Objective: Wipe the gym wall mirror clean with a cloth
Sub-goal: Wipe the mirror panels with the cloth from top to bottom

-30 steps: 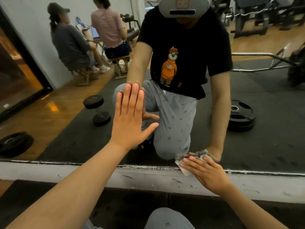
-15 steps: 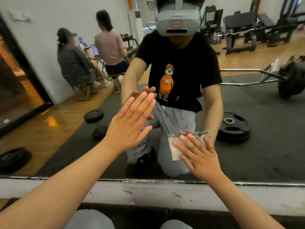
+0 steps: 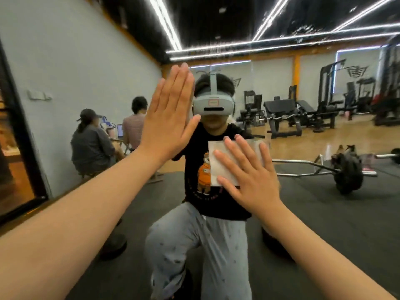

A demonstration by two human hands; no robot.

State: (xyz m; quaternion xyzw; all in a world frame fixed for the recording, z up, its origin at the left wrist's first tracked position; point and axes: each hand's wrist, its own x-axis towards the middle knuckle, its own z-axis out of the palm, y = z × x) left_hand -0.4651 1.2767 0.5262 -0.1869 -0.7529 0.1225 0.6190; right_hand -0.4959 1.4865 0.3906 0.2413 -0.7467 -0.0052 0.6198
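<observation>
My right hand (image 3: 249, 169), fingers spread flat, has swept the cloth (image 3: 213, 167) up from the mirror (image 3: 324, 202)'s bottom edge to mid-glass while my left hand (image 3: 166, 118) braces open-palmed higher up, so I reckon the upper glass comes next.

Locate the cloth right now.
Head view, right of centre: the white cloth is pressed flat on the mirror under the right hand, below and right of the left hand.
</observation>
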